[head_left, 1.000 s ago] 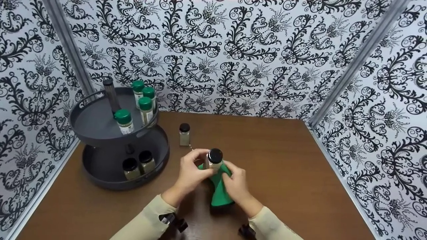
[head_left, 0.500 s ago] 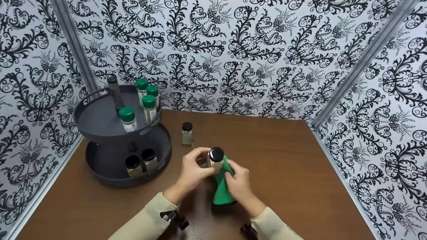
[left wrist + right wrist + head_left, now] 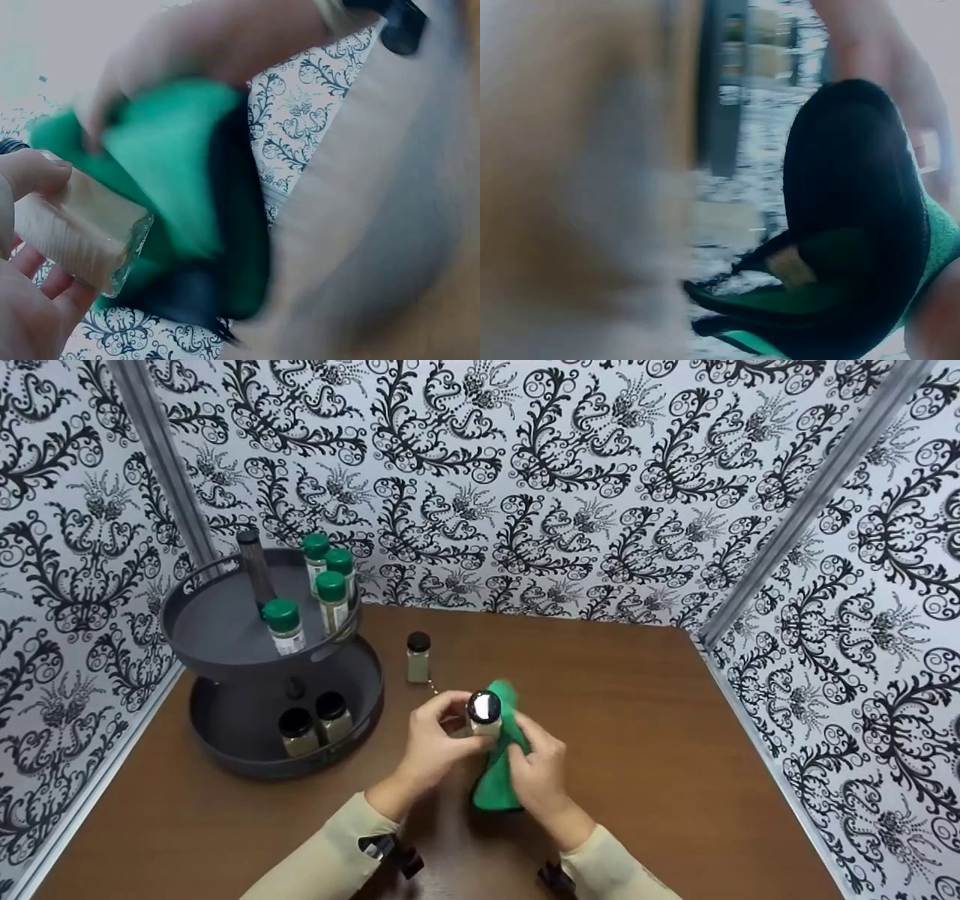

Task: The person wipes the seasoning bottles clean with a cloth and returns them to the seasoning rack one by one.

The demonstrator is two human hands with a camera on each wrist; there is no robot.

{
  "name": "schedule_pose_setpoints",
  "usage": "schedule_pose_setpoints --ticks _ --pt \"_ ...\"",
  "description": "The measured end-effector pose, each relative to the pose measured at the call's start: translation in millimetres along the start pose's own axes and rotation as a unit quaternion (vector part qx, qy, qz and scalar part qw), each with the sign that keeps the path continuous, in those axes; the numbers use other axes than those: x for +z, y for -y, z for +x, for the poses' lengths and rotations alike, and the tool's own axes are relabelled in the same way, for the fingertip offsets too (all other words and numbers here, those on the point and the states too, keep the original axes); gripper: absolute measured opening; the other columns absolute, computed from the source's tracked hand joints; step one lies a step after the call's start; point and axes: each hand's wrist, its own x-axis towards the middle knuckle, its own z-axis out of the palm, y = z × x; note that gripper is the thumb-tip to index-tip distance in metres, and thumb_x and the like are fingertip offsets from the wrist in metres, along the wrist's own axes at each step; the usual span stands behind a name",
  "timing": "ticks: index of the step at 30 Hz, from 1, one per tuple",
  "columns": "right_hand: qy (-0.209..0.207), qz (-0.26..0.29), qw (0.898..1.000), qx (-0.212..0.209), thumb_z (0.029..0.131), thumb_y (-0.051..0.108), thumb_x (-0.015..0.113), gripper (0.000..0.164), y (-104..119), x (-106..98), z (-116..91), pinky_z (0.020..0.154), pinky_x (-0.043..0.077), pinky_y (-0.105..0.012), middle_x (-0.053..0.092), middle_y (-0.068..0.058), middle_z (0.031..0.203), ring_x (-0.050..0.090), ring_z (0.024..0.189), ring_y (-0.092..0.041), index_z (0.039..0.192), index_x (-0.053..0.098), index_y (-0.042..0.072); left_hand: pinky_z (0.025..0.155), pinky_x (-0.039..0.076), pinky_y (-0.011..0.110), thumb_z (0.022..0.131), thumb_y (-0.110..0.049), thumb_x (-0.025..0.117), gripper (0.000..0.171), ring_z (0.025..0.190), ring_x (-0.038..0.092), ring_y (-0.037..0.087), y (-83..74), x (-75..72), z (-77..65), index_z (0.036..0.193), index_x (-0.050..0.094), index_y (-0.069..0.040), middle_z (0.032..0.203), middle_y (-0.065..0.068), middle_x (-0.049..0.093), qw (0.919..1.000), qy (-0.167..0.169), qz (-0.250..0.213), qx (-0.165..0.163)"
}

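My left hand [image 3: 435,739] holds a square glass spice jar [image 3: 486,726] with a shiny black lid, raised over the table. In the left wrist view the jar [image 3: 82,225] has pale contents, and its clear base points away from the palm. My right hand [image 3: 541,765] grips a green cloth [image 3: 496,789] with black edging, against the jar's right side. The cloth [image 3: 855,172] hangs in folds in the right wrist view, its dark border toward the camera. Fingers behind the jar and cloth are partly hidden, and both wrist views are blurred.
Another black-lidded jar [image 3: 418,660] stands on the brown table [image 3: 637,735] beyond my left hand, near a small beaded chain [image 3: 433,688]. At left, a two-tier dark grey tray [image 3: 206,622] bears several green-lidded jars above and black-lidded ones [image 3: 335,724] below. Patterned walls enclose the table.
The right hand has shifted the cloth slightly up along the jar, and its upper end now rises above the lid. The left hand keeps the jar in nearly the same place.
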Motion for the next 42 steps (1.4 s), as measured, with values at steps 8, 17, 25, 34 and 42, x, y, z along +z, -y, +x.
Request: schedule_pose_setpoints --ticks 8,17,25,34,42 --pt "0.011 -0.008 1.000 0.016 0.081 -0.019 0.063 0.055 11 -9 6 0.084 0.060 -0.020 0.080 -0.011 0.121 0.077 0.104 -0.020 0.129 0.076 0.005 0.086 0.064 0.037 0.069 0.001 0.093 0.047 0.092 0.072 0.012 11.0 1.1 0.4 0.112 0.076 -0.008 0.100 0.008 0.077 0.9999 -0.004 0.010 -0.012" --pt "0.052 -0.062 0.997 -0.004 0.079 -0.018 0.065 0.050 0 -3 3 0.086 0.064 -0.033 0.080 -0.014 0.117 0.078 0.103 -0.024 0.125 0.075 -0.001 0.084 0.064 0.030 0.069 0.002 0.094 0.047 0.090 0.072 0.012 11.9 0.6 0.9 0.111 0.075 -0.003 0.098 0.012 0.076 0.9993 -0.032 -0.013 -0.015" --pt "0.055 -0.037 0.998 0.007 0.081 -0.016 0.064 0.052 14 -17 14 0.085 0.064 -0.033 0.079 -0.012 0.121 0.077 0.105 -0.023 0.129 0.076 0.003 0.087 0.063 0.029 0.069 0.006 0.091 0.047 0.093 0.073 0.011 11.9 2.9 -0.1 0.112 0.075 -0.002 0.102 0.013 0.076 0.9995 -0.017 -0.020 -0.020" --pt "0.063 -0.039 0.997 0.032 0.079 -0.014 0.065 0.048 -1 -4 5 0.079 0.062 -0.028 0.081 -0.012 0.113 0.075 0.092 -0.015 0.122 0.077 0.002 0.086 0.063 0.030 0.068 0.005 0.093 0.050 0.095 0.073 0.012 4.5 -0.7 5.7 0.114 0.074 0.000 0.104 0.014 0.075 0.9992 -0.027 -0.029 -0.007" --pt "0.027 0.002 1.000 0.001 0.079 -0.018 0.064 0.055 16 -13 11 0.081 0.059 -0.019 0.079 -0.012 0.121 0.076 0.103 -0.016 0.129 0.076 0.004 0.085 0.065 0.037 0.070 0.003 0.093 0.047 0.091 0.071 0.012 4.5 -1.4 3.7 0.113 0.074 -0.002 0.101 0.014 0.075 0.9996 -0.027 -0.002 -0.007"
